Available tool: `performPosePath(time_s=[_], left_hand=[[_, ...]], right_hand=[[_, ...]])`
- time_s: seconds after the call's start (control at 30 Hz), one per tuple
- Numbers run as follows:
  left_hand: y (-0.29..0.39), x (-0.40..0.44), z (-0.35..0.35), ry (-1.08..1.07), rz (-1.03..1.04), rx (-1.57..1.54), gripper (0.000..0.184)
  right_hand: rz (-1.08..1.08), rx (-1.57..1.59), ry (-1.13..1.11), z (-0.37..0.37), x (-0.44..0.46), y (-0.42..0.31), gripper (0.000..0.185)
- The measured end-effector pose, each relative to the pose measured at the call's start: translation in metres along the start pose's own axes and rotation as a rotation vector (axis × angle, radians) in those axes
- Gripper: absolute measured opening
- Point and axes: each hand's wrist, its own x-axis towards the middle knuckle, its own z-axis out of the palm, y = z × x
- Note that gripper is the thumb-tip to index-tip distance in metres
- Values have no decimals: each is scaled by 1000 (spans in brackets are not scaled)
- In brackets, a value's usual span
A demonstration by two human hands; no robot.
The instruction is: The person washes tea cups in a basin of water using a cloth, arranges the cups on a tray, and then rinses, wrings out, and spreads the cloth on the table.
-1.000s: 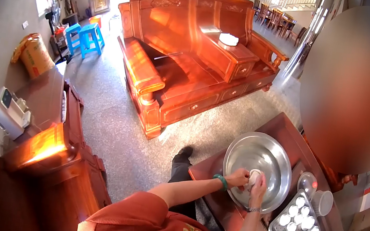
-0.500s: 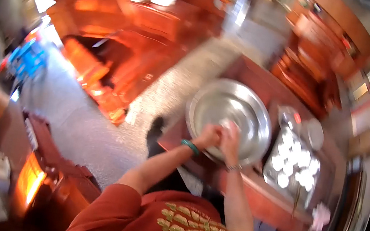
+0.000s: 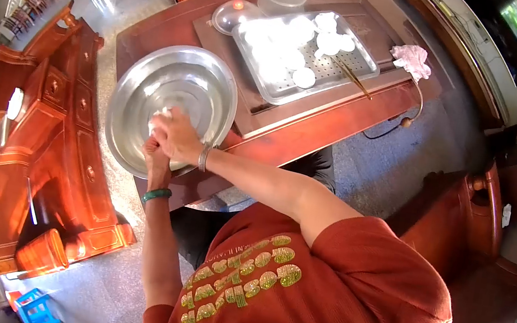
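My right hand (image 3: 177,136) is closed around a pale lump (image 3: 159,121), mostly hidden by my fingers, over the wide metal basin (image 3: 219,95). My left hand (image 3: 155,158) meets it at the basin's near side, but I cannot tell whether it grips the lump too. Beside the basin, white rounds (image 3: 304,77) sit on a perforated metal tray (image 3: 268,95), near a lidded-looking clear bowl (image 3: 228,18).
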Motion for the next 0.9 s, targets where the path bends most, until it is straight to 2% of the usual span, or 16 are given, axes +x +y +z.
performPosePath(time_s=[0.13,0.2,0.23,0.27,0.33,0.37,0.4,0.47,0.5,0.53,0.6,0.63,0.67,0.7,0.77,0.9], left_hand=[[16,-9,12,26,-8,-37,8],[32,-13,25,-54,-43,6,9],[31,-14,24,-102,-35,-7,11],[33,-16,27,-105,-39,-8,11],[40,-19,32,-127,-41,-25,12],[39,-17,33,-125,-39,-32,12],[37,-16,31,-110,-44,17,11],[22,-11,14,-83,-56,67,10],[-2,-2,-4,-62,-15,43,9],[5,-2,2,-45,27,21,9],[13,-7,12,9,-4,-30,9],[15,-8,13,-14,-12,18,9],[19,-7,13,-34,-15,68,9],[24,-8,15,-30,-12,71,9],[31,-13,21,-163,-71,-17,11],[34,-14,22,-118,-98,-50,14]], right_hand=[[78,51,61,-7,-2,-9,22],[276,361,-259,-9,18,16,27],[283,364,-367,6,25,40,32],[288,362,-365,13,25,55,32],[565,500,-523,16,27,66,34],[473,335,-459,18,20,67,30],[474,332,-470,14,12,58,30],[291,273,-200,4,-2,26,27],[320,199,-276,-12,-4,2,27],[324,201,-277,-14,-3,-6,27],[85,180,-211,-18,-3,-11,26],[192,208,-238,-10,1,-2,26],[188,213,-240,-5,7,11,26],[237,224,-349,-3,18,21,29],[315,322,-532,-6,37,45,40],[400,394,-330,4,19,50,40]])
